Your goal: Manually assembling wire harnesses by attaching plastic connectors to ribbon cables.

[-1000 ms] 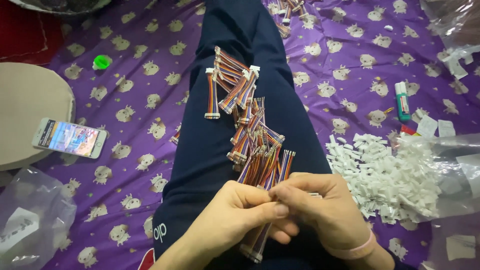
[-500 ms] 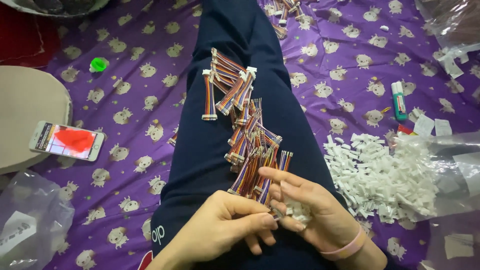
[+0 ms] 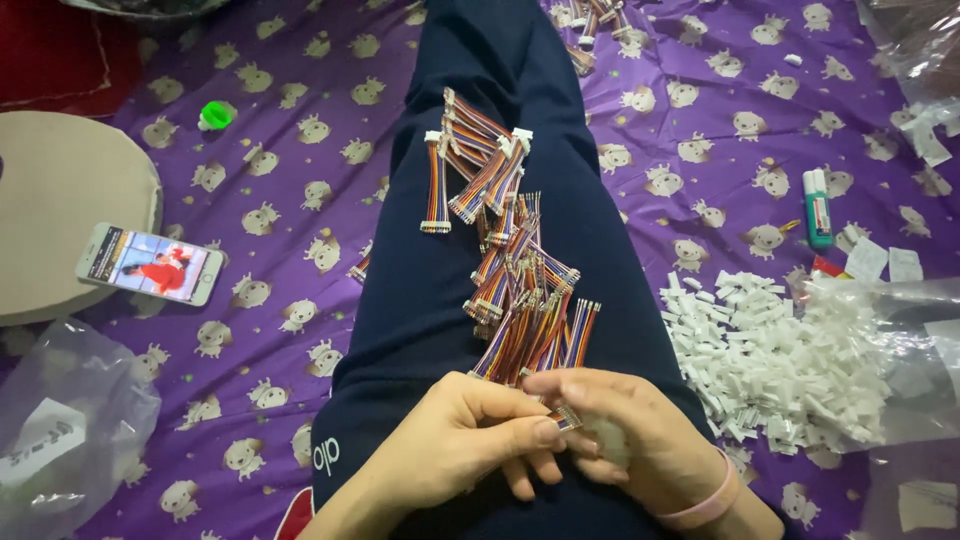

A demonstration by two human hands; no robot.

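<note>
Ribbon cable (image 3: 563,417) pinched between left hand (image 3: 470,440), right hand (image 3: 630,435).

Rainbow ribbon cable (image 3: 562,415) pinched between fingertips, lying over lap.

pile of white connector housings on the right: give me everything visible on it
The pile of white connector housings is a loose heap of small, rectangular, plastic-looking pieces lying at random angles. It rests on the purple patterned sheet, right of the person's leg, partly spilling from a clear plastic bag. Neither hand touches it.
</note>
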